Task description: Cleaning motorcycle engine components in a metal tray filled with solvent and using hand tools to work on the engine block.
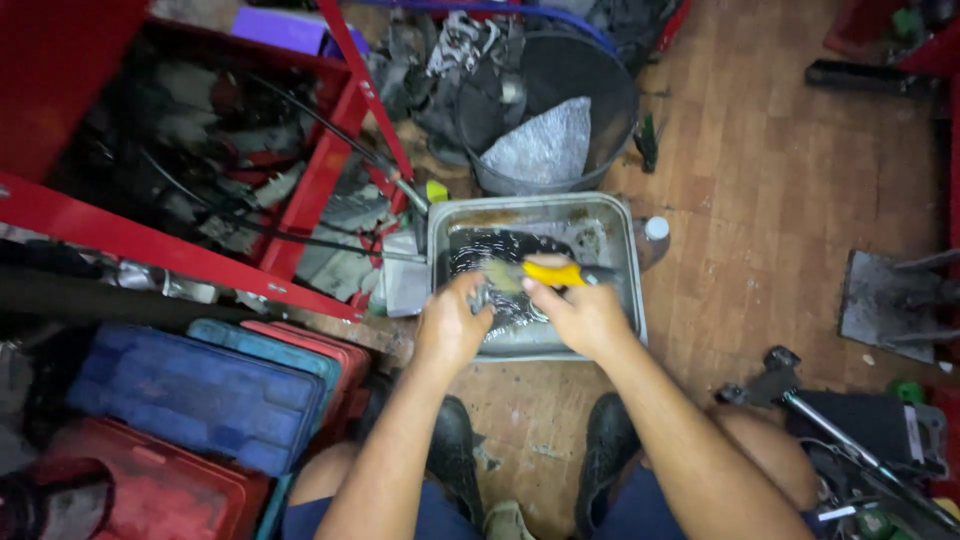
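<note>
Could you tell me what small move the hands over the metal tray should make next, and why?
Probably another short brush stroke. The right hand holds a yellow-handled brush against a small dark part that the left hand grips over the metal tray of dark liquid, so drips would likely land in the tray.

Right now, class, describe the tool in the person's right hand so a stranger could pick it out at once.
Find the metal tray on the wooden floor, holding dark liquid. Over it, the right hand holds a brush. Its bright yellow handle stands out against the grey tray and the dull metal part in the left hand.
</note>
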